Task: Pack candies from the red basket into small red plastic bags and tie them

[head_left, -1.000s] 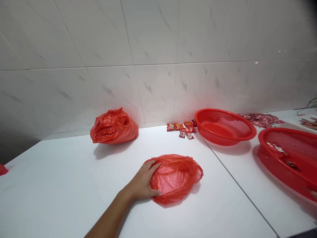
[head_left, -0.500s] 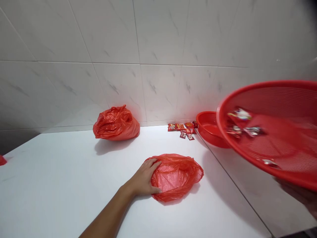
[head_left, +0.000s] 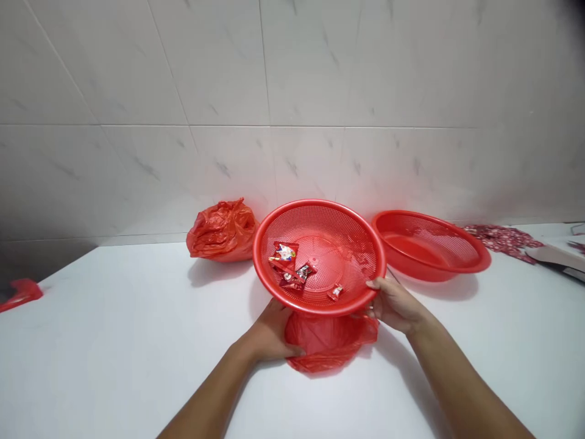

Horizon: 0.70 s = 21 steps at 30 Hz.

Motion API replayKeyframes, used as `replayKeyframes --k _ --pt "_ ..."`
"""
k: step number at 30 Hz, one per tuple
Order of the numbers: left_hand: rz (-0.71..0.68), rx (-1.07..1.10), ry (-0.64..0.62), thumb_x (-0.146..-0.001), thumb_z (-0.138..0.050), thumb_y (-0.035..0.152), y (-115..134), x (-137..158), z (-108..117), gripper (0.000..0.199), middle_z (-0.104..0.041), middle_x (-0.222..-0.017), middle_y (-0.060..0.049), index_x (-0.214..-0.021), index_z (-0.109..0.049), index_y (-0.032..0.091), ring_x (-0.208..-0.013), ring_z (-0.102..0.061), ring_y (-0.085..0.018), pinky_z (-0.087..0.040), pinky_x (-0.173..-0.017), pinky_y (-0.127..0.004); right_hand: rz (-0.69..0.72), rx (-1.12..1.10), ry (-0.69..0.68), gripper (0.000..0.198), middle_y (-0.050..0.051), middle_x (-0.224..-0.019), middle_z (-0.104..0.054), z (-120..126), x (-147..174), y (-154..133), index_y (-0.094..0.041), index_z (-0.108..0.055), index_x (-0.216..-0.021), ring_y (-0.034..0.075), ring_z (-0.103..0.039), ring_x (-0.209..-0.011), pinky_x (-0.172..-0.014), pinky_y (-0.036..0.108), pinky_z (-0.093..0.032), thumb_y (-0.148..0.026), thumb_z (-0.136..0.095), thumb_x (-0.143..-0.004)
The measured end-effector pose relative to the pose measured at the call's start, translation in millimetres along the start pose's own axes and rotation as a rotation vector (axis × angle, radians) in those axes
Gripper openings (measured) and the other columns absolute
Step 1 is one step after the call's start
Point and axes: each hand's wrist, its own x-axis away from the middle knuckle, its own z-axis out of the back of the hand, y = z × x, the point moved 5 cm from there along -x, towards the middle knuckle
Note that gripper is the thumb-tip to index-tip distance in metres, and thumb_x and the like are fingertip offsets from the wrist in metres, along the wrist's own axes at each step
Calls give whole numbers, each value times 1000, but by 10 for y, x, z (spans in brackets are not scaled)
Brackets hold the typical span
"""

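My right hand (head_left: 397, 303) grips the near right rim of a round red plastic colander (head_left: 319, 308), thumb on the rim and fingers beneath. Several small wrapped candies (head_left: 292, 267) lie inside it on the left, with one more wrapped candy (head_left: 335, 292) nearer the front. Below the colander a thin red plastic bag (head_left: 320, 360) lies with its mouth spread. My left hand (head_left: 274, 335) holds the bag's left edge, its fingertips partly hidden by the colander. The colander is tilted towards me and covers the bag's far side.
A bunched red plastic bag (head_left: 222, 231) sits by the tiled wall. To the right stands a second red colander (head_left: 432, 268). Beyond it are a heap of small red packets (head_left: 500, 239) and a dark-edged object (head_left: 557, 261). A red piece (head_left: 21, 294) lies at the far left.
My right hand has brought the colander with the candies leftwards from the right side to above the bag. My left hand stays on the bag's edge. The view has turned to the right.
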Motion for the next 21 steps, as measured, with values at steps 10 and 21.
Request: replayKeyframes --k 10,21 --pt "29 95 -18 -63 -90 40 -17 -26 -22 114 -47 -161 -11 -163 -36 29 -148 -38 -45 -33 -126 -60 117 -78 -42 33 15 -116 -78 1 -31 321 -16 -72 -112 32 -74 -108 -94 48 -62 -35 -74 -86" --pt "38 137 -10 -60 -92 32 -28 -68 -10 106 -52 -158 -10 -157 -47 32 -138 -49 -46 -41 -119 -64 176 -56 -66 30 12 -97 -78 -111 -16 318 -18 -71 -103 29 -75 -91 -77 40 -63 -42 -74 -85"
